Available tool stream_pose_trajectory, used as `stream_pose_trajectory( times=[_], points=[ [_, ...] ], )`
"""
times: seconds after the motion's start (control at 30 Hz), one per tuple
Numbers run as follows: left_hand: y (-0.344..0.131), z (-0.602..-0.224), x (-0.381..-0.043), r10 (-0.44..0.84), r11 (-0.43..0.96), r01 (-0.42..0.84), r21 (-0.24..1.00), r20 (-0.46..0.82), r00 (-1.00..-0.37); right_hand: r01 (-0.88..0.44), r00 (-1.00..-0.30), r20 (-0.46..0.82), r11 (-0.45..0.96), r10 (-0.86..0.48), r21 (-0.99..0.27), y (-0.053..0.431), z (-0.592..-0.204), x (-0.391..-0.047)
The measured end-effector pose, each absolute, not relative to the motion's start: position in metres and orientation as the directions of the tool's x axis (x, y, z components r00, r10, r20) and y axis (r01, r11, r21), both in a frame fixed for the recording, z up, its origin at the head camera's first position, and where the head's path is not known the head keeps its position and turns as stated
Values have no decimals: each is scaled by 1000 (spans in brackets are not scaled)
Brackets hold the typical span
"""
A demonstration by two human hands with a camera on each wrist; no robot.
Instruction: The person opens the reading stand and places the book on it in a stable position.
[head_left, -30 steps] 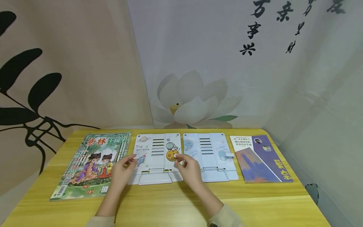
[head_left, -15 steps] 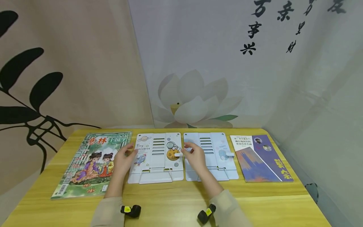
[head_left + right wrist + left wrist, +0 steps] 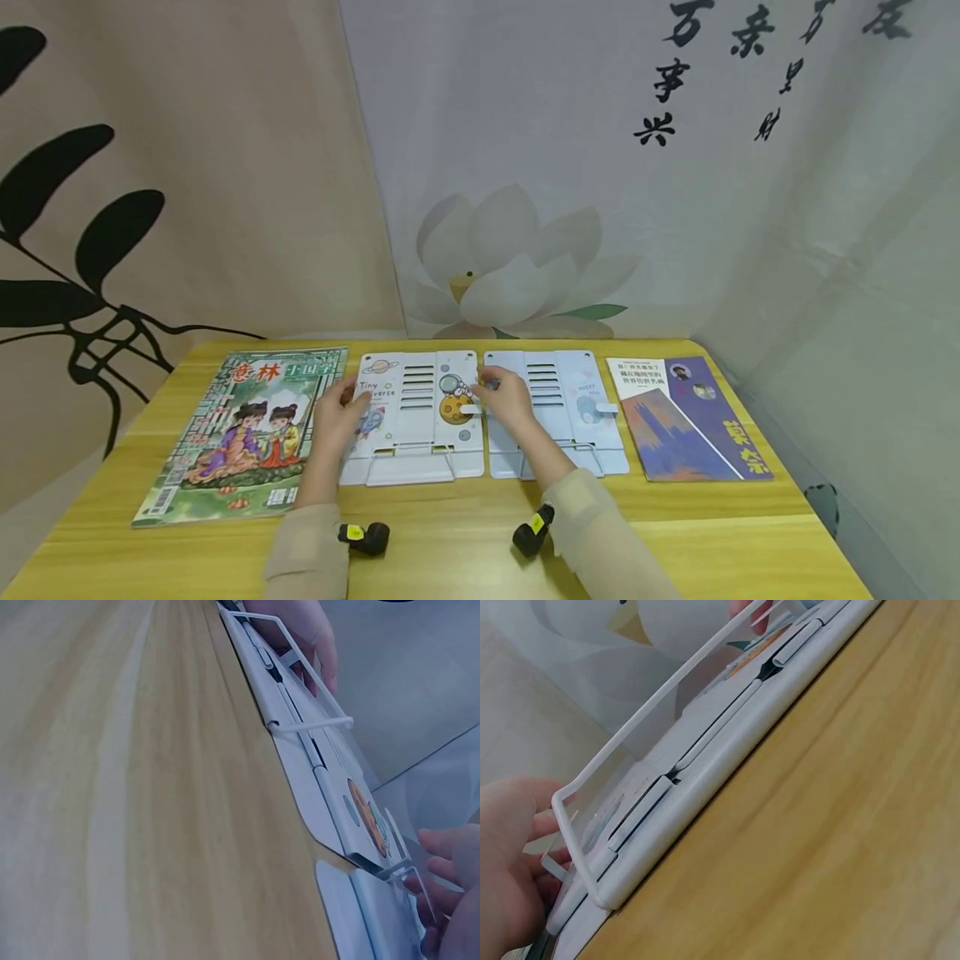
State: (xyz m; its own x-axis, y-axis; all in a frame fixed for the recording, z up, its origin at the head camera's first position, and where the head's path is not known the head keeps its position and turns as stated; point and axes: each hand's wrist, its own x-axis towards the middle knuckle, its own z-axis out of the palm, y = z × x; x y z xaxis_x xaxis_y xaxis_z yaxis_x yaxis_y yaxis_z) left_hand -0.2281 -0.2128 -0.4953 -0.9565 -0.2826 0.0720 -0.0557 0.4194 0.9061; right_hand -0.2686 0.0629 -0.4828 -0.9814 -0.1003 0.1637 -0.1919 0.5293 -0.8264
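A white book stand printed "Tiny universe", with a planet and an astronaut, lies flat on the table, its wire rest towards me. My left hand grips its left edge; in the left wrist view its fingers curl at the edge beside a raised clip. My right hand holds the right edge near the top, beside the other raised clip. The fingertips under the edges are partly hidden. A second, pale blue book stand lies close on the right, partly beneath my right forearm.
A magazine with two drawn figures lies at the left, near my left wrist. On the right lie a purple book and its white-topped cover. The wooden table ends at a curtain behind.
My right hand has left the right clip, which now stands out, and moved up to the stand's right edge. My left hand has shifted slightly along the left edge.
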Motion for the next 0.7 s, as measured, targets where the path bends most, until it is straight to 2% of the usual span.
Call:
stream_pose_trajectory(
  times=[0.2,0.43,0.7],
  points=[
    [-212,-497,-231,-267,495,-58,867,88,-960,-170,-985,131,572,-110,-803,57,-484,-270],
    [-211,-502,-236,-266,620,-84,780,108,-958,-193,-980,174,653,-94,-733,51,-486,-269],
    [-212,-505,-238,-252,641,-86,763,103,-962,-176,-983,162,666,-83,-725,48,-486,-268]
  ],
)
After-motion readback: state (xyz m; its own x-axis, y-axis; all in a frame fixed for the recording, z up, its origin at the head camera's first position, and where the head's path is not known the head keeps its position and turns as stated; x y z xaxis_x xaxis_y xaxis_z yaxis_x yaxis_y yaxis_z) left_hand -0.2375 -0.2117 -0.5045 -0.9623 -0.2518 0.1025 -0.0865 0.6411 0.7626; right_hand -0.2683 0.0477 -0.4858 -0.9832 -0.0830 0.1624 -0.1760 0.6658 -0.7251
